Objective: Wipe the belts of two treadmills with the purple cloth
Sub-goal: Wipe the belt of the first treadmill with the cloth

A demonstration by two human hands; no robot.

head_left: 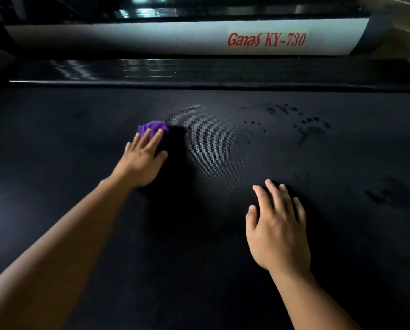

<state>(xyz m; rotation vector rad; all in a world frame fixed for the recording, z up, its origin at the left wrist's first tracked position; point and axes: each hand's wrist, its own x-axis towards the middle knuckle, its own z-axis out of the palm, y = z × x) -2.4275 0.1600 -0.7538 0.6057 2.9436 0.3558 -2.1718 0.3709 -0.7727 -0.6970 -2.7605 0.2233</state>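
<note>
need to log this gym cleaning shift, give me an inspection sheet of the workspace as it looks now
surface: black textured treadmill belt, with a paler patch at centre and dark handprint-like marks at upper right
job's things: purple cloth bunched on the belt
clutter: nothing seen
hands: left hand presses flat on the cloth; right hand open, resting on the bare belt, holding nothing
cables: nothing seen
surroundings: black side rail beyond the belt; white cover lettered Ganas KY-730; dim lighting
</note>
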